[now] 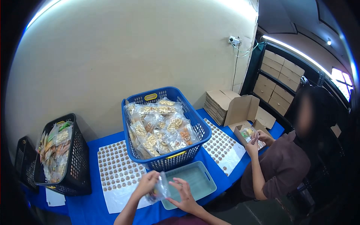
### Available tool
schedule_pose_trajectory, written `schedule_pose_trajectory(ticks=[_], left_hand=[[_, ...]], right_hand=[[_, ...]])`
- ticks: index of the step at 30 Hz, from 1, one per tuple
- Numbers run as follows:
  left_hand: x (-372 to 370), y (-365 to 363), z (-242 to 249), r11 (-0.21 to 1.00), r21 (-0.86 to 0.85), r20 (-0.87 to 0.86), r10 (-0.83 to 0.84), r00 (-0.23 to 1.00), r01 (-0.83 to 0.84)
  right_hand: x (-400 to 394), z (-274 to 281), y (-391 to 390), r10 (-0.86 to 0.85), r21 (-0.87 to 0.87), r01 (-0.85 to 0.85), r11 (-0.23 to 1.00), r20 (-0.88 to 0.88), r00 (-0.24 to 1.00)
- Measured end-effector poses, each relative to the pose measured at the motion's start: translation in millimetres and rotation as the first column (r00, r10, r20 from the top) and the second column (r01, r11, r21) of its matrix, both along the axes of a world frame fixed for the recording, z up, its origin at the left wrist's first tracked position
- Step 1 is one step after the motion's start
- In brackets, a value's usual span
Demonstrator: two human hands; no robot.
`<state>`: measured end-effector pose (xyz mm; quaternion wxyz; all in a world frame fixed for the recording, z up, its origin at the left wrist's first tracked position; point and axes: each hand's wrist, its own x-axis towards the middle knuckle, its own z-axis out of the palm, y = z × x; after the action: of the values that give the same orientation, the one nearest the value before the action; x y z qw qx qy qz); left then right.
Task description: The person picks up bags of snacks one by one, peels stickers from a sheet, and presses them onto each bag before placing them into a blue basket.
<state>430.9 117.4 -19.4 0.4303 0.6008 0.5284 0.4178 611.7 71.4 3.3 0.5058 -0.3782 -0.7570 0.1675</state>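
Observation:
My left hand (149,183) pinches the top of a small clear plastic bag (162,189). Some coloured contents show low in the bag, too small to name. Beside the bag, my right hand (184,195) has its fingers apart, with the thumb close to the bag's edge; whether it touches cannot be made out. Below and behind both hands lies a shallow grey-green tray (208,186). A big blue basket (170,162) full of clear bags of snacks (161,127) stands just beyond the tray.
Sticker sheets (118,168) lie on the blue cloth (80,210). On the left is a black basket (80,161) of packets. At right, a co-worker (277,165) handles something small by an open carton (243,138), near stacked flat cardboard (215,107).

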Motion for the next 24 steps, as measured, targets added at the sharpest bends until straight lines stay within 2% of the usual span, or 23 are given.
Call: schedule_pose_trajectory(ticks=[1,2,4,6,7,10,11,12,14,15,18,22,23,24], left_hand=[[7,-2,-7,0.990,0.026,-0.028,-0.140,0.990,0.141],[13,-1,-21,0.980,-0.055,-0.103,-0.198,0.975,0.193],[19,-1,-25,0.912,-0.259,0.123,-0.295,0.947,0.318],[23,-3,-18,0.965,-0.080,0.158,-0.237,0.959,0.251],[23,-4,-12,0.978,0.012,0.179,-0.207,0.962,0.208],[10,-12,12,0.960,0.101,0.058,-0.269,0.961,0.262],[10,-21,25,0.947,0.075,0.005,-0.313,0.950,0.312],[13,-24,27,0.928,0.137,-0.065,-0.341,0.938,0.347],[25,-36,37,0.928,0.149,-0.298,-0.288,0.910,0.342],[31,-38,39,0.922,0.271,-0.350,-0.173,0.921,0.276],[27,-34,33,0.893,0.408,-0.374,-0.027,0.927,0.190],[19,-39,34,0.852,0.523,-0.325,0.198,0.925,0.001],[12,-35,23,0.748,0.659,-0.267,0.329,0.906,-0.077],[2,-37,27,0.802,0.585,-0.267,0.334,0.904,-0.123]], right_hand=[[1,3,1,0.047,0.044,-0.050,0.998,0.072,0.996],[2,4,2,0.091,0.083,-0.104,0.991,0.144,0.985],[5,-3,2,0.160,0.096,-0.184,0.978,0.219,0.963],[8,-16,6,0.216,0.059,-0.234,0.970,0.224,0.950],[10,-13,9,0.173,0.069,-0.189,0.980,0.190,0.967],[22,-14,19,0.117,0.004,-0.118,0.993,0.112,0.987],[24,-6,21,0.086,-0.027,-0.084,0.996,0.084,0.993],[25,-5,24,0.093,-0.050,-0.089,0.995,0.068,0.993],[24,-7,26,0.110,-0.108,-0.105,0.989,0.040,0.993],[21,-5,27,0.130,-0.089,-0.126,0.988,0.036,0.991],[7,5,23,0.136,-0.249,-0.181,0.951,-0.188,0.973],[-11,12,24,0.198,-0.254,-0.267,0.930,-0.268,0.943],[-17,7,24,0.221,-0.268,-0.298,0.916,-0.282,0.933],[-23,4,24,0.243,-0.267,-0.321,0.909,-0.285,0.927]])
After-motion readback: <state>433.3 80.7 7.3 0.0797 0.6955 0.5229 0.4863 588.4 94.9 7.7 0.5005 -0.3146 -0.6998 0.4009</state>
